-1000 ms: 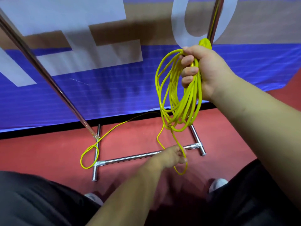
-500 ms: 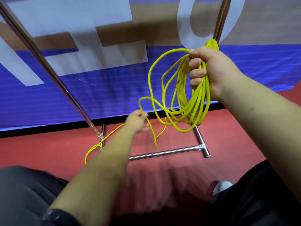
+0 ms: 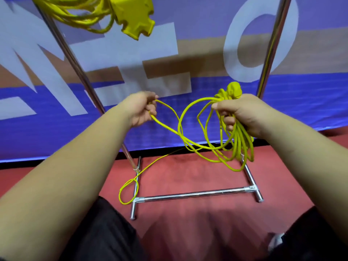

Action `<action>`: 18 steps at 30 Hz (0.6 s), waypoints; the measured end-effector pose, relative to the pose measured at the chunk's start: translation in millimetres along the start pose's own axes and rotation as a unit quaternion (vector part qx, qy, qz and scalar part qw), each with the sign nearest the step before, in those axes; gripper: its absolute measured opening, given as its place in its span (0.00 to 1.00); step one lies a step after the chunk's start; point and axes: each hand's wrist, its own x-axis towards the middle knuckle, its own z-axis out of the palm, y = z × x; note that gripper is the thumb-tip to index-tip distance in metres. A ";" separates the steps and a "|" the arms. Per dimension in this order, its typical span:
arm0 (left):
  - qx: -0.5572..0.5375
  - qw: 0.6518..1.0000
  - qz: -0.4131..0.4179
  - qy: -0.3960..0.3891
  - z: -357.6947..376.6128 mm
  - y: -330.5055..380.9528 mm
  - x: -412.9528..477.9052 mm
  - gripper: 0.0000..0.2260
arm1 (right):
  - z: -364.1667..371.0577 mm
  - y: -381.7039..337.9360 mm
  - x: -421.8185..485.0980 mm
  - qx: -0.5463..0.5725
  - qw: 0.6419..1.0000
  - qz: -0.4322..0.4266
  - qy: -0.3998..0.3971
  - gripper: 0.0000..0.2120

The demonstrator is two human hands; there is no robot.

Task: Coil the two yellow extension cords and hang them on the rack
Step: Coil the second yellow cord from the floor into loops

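My right hand [image 3: 243, 115] grips a bundle of loops of a yellow extension cord [image 3: 236, 144], its yellow plug [image 3: 234, 89] sticking up above my fist. My left hand [image 3: 142, 108] pinches the free strand of the same cord at chest height. The slack runs down to the red floor and ends in a small loop [image 3: 128, 193] by the rack's left foot. A second yellow cord [image 3: 79, 10] hangs coiled at the top left, its multi-socket head [image 3: 134, 16] dangling. The chrome rack [image 3: 194, 194] stands in front of me.
The rack's two uprights [image 3: 271, 46] rise left and right; its base bar and feet lie on the red floor. A blue, brown and white banner [image 3: 56, 129] fills the wall behind. My dark-trousered legs [image 3: 105, 238] and a white shoe [image 3: 275, 241] show at the bottom.
My left hand rose from near the floor to chest height, drawing up a length of cord. The view tilted up, bringing the hung cord into sight.
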 end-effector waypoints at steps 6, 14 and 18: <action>0.306 0.948 -0.083 -0.021 -10.9 -9.7 -29.2 0.15 | 5.3 7.9 1.5 -0.072 0.994 -0.008 0.080 0.16; 0.387 0.895 0.151 -0.164 -11.7 -16.4 -53.1 0.14 | 8.0 14.6 0.3 -0.148 0.985 -0.062 0.062 0.10; 0.434 0.854 0.189 -0.217 -10.6 -13.9 -56.6 0.12 | 16.4 17.9 -0.7 -0.145 0.986 -0.075 0.042 0.09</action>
